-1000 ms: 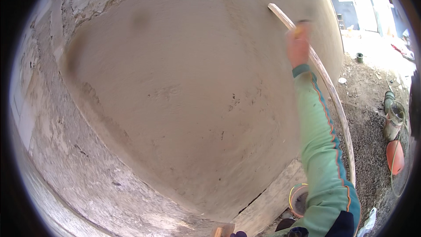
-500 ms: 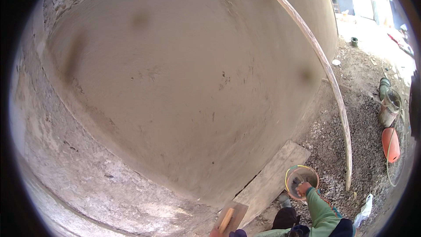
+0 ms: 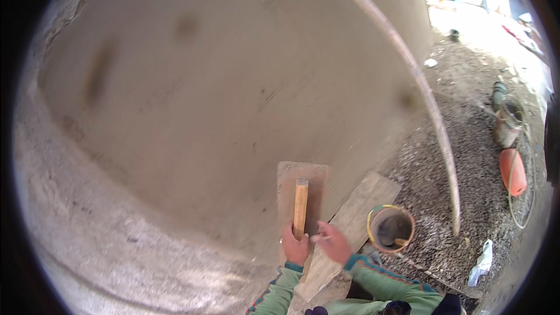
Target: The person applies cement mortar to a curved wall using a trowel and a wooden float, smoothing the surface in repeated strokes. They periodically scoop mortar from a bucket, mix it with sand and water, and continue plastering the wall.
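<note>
My left hand (image 3: 296, 247) is closed round the lower end of the wooden handle of a plastering float (image 3: 315, 189). The float's flat rectangular plate stands upright, close to or against the smooth grey-brown plastered wall (image 3: 204, 128); which of the two I cannot tell. Beside the plate's lower right edge is my right hand (image 3: 332, 243), fingers apart and pointing at the float, with nothing visible in them. A round bucket (image 3: 371, 238) with a yellow-green rim stands to the right. It has dark contents and a short tan piece like a handle inside.
A long curved-looking pole (image 3: 429, 96) leans on the wall, its foot on gravel (image 3: 423, 175). A plank (image 3: 361, 198) lies along the wall's base. Farther right are a dirty bucket (image 3: 506, 130), an orange container (image 3: 512, 173), a hose (image 3: 512, 213) and a white plastic bag (image 3: 483, 262).
My left hand has raised the float from the lower edge up to the wall. My right hand has left the bucket and moved left to the float. The view has shifted slightly.
</note>
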### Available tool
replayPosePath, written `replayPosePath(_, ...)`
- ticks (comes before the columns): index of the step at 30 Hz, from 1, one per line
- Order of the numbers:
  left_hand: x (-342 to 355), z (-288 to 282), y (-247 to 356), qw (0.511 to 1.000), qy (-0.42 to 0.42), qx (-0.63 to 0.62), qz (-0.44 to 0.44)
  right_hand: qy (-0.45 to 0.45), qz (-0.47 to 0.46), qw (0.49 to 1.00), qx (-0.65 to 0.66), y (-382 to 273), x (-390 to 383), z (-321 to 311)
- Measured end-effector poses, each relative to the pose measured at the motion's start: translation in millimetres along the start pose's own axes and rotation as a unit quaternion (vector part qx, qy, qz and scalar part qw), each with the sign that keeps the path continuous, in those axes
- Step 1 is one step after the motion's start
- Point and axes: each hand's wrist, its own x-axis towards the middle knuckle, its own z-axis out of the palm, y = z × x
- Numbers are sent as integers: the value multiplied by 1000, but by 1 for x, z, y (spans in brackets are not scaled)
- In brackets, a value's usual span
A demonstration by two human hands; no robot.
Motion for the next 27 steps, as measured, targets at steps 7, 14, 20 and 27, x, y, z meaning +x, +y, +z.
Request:
replayPosePath(7,95,14,109,974,-51,98,200,134,-81,982,110,-25,170,-16)
replayPosePath(14,198,-135,143,889,210,242,326,194,-123,953,197,-105,367,-80)
replayPosePath(20,283,-402,85,650,562,449,244,200,-330,920,-66,-137,512,-94)
replayPosePath(27,279,-491,30,689,575,430,97,274,-513,804,-128,-271,590,-98)
